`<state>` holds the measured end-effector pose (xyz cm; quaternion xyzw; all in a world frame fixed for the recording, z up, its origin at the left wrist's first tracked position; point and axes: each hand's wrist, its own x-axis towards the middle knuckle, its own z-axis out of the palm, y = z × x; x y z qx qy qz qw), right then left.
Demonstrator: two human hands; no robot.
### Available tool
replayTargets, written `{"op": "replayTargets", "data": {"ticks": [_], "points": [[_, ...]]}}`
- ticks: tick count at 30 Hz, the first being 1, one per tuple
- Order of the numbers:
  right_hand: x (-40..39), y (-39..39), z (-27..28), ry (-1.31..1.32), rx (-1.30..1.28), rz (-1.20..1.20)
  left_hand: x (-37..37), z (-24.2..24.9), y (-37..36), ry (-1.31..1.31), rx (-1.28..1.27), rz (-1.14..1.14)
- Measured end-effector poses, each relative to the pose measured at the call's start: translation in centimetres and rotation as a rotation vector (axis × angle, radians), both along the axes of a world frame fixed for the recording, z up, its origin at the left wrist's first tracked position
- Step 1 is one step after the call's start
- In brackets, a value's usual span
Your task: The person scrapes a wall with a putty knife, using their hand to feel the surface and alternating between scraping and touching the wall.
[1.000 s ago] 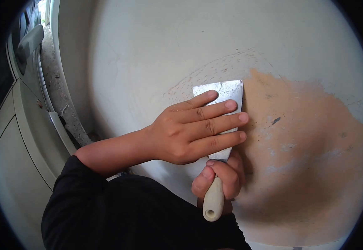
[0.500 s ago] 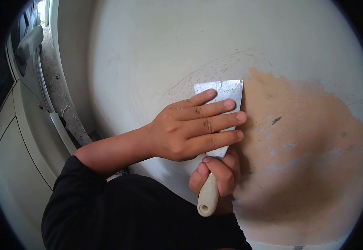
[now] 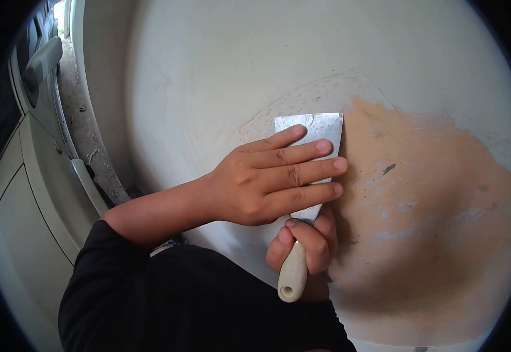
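Note:
A putty knife with a wide metal blade and a pale handle lies against a light panel. My right hand is closed round the handle near the base of the blade. The rounded handle end with its hole points down, below my fist. My left hand lies flat across the blade, its fingers stretched out to the right and its thumb hidden. Right of the blade edge, a sanded orange-brown patch with grey marks covers part of the panel.
Pencil-like dashes and a curved line mark the panel above the blade. A pale car door with a side mirror stands at the left. Rough ground shows between it and the panel. My black-sleeved body fills the lower middle.
Almost everything stays in place. The handle end has shifted up very slightly; both hands keep the same hold and position.

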<state>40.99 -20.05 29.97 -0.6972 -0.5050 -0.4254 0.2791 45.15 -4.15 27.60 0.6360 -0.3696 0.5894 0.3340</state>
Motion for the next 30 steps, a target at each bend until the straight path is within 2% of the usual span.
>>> {"op": "replayTargets", "data": {"ticks": [13,15,18,30], "points": [[-0.7,0.0,0.7,0.043,0.033,-0.061,0.0,1.3,0.3,-0.011,0.014,0.009],[-0.7,-0.4,0.4,0.058,0.002,-0.005,-0.2,0.7,0.2,-0.003,0.035,-0.008],[-0.1,0.4,0.5,-0.013,0.019,0.006,-0.1,0.7,0.3,-0.008,0.013,-0.006],[-0.1,-0.2,0.0,-0.027,0.009,-0.025,0.0,0.7,0.3,-0.004,0.037,-0.009]]}}
